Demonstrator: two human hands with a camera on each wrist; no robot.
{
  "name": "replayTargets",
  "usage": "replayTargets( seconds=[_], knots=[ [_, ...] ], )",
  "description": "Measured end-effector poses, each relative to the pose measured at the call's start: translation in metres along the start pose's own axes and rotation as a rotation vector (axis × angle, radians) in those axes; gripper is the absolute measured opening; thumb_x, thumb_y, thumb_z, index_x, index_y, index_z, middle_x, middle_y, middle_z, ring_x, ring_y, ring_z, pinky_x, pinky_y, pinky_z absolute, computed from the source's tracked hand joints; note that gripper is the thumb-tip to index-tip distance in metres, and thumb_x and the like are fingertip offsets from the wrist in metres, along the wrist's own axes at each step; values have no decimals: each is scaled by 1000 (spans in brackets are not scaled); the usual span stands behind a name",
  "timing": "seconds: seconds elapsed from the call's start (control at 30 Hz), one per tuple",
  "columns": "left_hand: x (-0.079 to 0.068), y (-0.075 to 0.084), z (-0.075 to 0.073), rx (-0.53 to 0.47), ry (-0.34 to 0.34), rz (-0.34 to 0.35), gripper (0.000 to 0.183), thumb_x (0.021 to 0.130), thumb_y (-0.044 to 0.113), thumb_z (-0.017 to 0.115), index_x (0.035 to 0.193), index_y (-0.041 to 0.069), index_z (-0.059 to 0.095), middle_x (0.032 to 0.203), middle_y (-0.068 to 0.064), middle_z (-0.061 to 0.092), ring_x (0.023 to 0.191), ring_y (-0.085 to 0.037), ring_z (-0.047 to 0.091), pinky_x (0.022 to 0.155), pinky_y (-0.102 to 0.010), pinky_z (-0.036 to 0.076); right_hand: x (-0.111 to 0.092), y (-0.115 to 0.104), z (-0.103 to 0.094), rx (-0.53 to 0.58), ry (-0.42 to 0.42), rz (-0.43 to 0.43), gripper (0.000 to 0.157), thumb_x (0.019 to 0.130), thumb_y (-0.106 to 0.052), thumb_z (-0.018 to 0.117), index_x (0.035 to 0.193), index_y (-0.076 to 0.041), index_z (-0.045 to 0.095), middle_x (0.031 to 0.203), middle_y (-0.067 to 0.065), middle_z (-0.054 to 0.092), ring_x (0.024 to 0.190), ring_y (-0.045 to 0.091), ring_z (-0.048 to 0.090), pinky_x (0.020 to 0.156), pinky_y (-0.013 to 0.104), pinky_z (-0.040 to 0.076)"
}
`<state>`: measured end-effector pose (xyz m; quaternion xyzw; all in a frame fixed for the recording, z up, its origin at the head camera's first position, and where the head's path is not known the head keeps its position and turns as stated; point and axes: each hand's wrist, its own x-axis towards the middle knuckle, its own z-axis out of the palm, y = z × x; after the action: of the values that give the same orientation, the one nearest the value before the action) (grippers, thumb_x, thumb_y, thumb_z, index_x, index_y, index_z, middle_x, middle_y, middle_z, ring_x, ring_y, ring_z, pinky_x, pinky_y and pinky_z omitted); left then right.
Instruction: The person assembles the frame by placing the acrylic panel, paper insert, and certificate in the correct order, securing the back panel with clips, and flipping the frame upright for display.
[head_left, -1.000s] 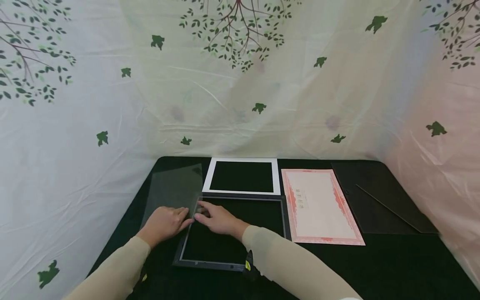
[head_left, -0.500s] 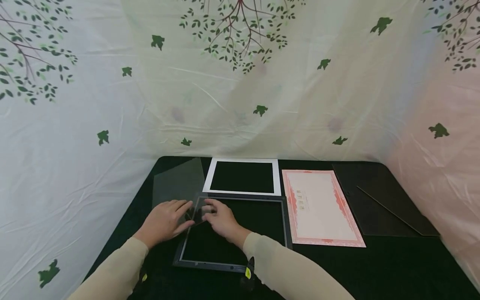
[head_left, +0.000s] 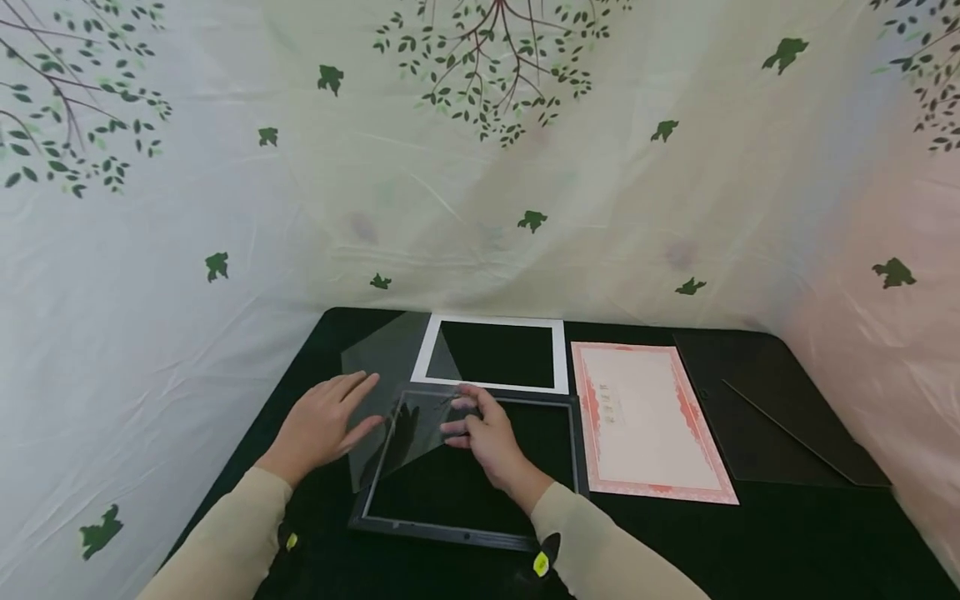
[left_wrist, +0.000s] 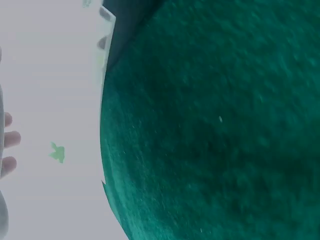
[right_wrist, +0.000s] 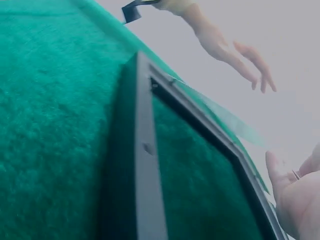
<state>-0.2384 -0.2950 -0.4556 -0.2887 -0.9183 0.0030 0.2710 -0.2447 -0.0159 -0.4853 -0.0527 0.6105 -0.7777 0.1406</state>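
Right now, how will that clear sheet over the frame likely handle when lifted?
The clear sheet probably flexes little: pinched by the right hand, it stays flat while tilted over the frame. Thin and see-through, so likely light. Its glossy surface may be slippery.

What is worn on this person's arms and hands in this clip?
Both hands are bare: left hand, right hand. Each arm has a long, close-fitting beige sleeve ending at the wrist. Under each forearm sits a small black device with a yellow spot. No rings or watch show.
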Motion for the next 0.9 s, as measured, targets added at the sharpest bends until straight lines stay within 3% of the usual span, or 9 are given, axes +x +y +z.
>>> replayTargets(
  seconds=[0.2, 0.37, 0.6, 0.77, 0.9],
  knots=[
    [-2, 1, -2, -25, 28, -42, 67, 96, 60, 39, 141, 11, 50, 130, -17, 57, 114, -33, 58, 94, -51, 46, -11, -11, -18, 99, -14, -8, 54, 91, 10, 39, 142, -10, 41, 128, 18, 45, 95, 27, 65, 78, 36, 56],
    [-4, 4, -1, -87, 117, -88, 67, 97, 59, 37, 141, 10, 49, 132, -17, 55, 117, -33, 55, 95, -52, 45, -28, -25, -39, 131, -2, -31, 50, 95, 6, 38, 141, -14, 42, 128, 15, 49, 95, 24, 66, 80, 36, 55],
    [9, 21, 2, -169, 223, -142, 69, 98, 59, 36, 142, 7, 47, 134, -20, 51, 121, -35, 49, 98, -54, 42, -48, -46, -102, 46, -24, -113, 45, 100, 1, 36, 143, -11, 38, 122, 13, 53, 89, 19, 67, 76, 32, 56],
    [21, 34, 8, -211, 207, -196, 71, 97, 61, 34, 145, 9, 43, 141, -20, 44, 127, -36, 44, 101, -55, 38, -56, -56, -146, -82, -66, -198, 40, 103, -2, 35, 143, -7, 38, 115, 14, 54, 83, 16, 67, 66, 28, 56],
    [28, 46, 13, -266, 143, -253, 66, 96, 56, 44, 147, 14, 41, 147, -19, 37, 131, -37, 39, 102, -57, 35, -60, -59, -170, -108, -90, -228, 36, 104, -4, 37, 139, -6, 43, 115, 22, 52, 79, 15, 65, 60, 25, 55]
  ],
)
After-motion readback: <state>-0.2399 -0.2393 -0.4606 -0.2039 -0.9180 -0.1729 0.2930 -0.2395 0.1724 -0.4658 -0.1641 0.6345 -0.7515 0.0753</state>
